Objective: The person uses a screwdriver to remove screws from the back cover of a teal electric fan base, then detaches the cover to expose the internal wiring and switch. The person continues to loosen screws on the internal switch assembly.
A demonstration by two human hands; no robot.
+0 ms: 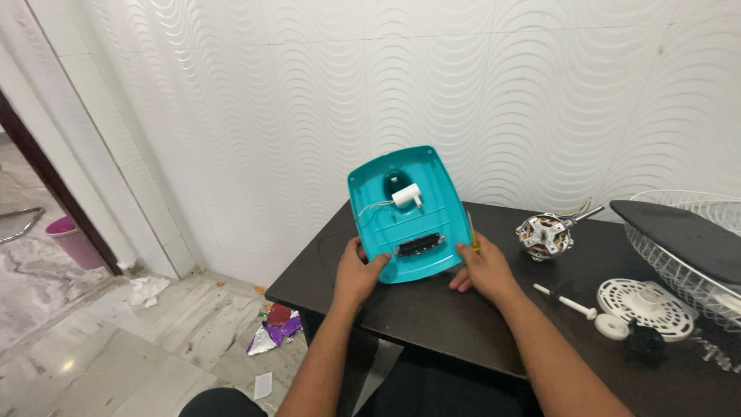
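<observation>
Two hands hold up a teal plastic shell (409,216), shaped like a shallow tray, and it stands tilted with its hollow side facing the person. Inside the shell, near 12 o'clock, sits a small white part (407,195) with thin white wires (373,208) running off toward 9 o'clock. Lower inside, near 6 o'clock, there is a dark strip (419,245). The left hand (356,272) grips the bottom corner of the shell at 7 o'clock, with the thumb pressed on the inside face. The right hand (482,270) grips the bottom edge at 4 o'clock, fingers closed on the rim, and a thin yellow-green stick (471,232) is tucked by its thumb; what that stick is cannot be told. The bottom of the shell rests on or just over a dark table (432,309). On the table at 3 o'clock from the shell lies a small motor (544,234) with copper coils and a metal rod. Farther at 3 o'clock is a white wire basket (679,247), and a flat black piece (679,235) lies in it. At 4 o'clock lie a white round grille piece (648,301), a white peg with a thin rod (575,303), and a small black knob (644,340). Behind the table is a white wall (309,93) with wavy lines. The floor (93,340) is pale marble. On it lie shiny purple and red wrappers (276,328) and white scraps (147,289). A pink bucket (73,241) stands at 9 o'clock by a dark door frame (46,174).
</observation>
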